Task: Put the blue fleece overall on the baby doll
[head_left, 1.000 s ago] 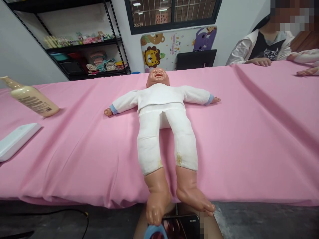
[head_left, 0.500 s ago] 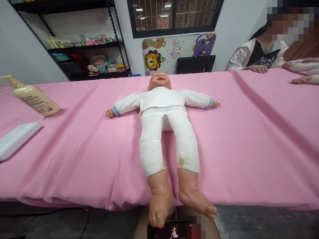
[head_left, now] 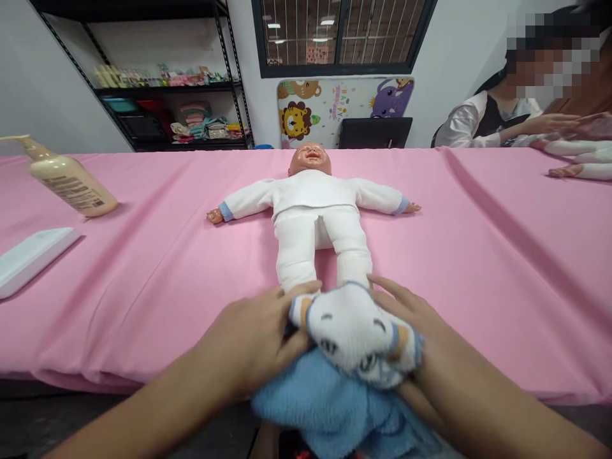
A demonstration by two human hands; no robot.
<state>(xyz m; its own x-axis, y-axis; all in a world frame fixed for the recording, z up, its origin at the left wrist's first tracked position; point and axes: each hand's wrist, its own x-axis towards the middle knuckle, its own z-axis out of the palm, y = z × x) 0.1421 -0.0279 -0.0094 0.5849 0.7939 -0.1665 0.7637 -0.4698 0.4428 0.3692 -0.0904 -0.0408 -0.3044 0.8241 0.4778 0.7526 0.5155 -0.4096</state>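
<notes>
From my remote seat, I have a blue terry towel (head_left: pixel 329 395) with a white animal face (head_left: pixel 351 322) at the near edge of the worktop (head_left: pixel 478 255), in front of the baby doll's (head_left: pixel 313 191) lower legs. My left hand (head_left: pixel 253 338) is gripping the left end of the face, fingers above and thumb below. My right hand (head_left: pixel 415 312) is against the face's right end with its upper fingers extended; the cloth hides too much for me to tell whether that grip is closed.

I expect the towel to be light and limp, not slippery and hard to damage. I'd hold it by the two ends of the face and let the blue part hang. The doll looks heavier, with smooth, firm hands and head; I'd take it under its clothed trunk.

Counting: one towel, one baby doll on its back in the middle, one pump bottle (head_left: pixel 71 185) and one flat white case (head_left: pixel 38 258) on the left. At the far right, one co-worker (head_left: pixel 463 124) sits beside white-sleeved doll limbs (head_left: pixel 581 153); I make out three, possibly more. The goods on the far-left shelf (head_left: pixel 167 89) are too small to count.
</notes>
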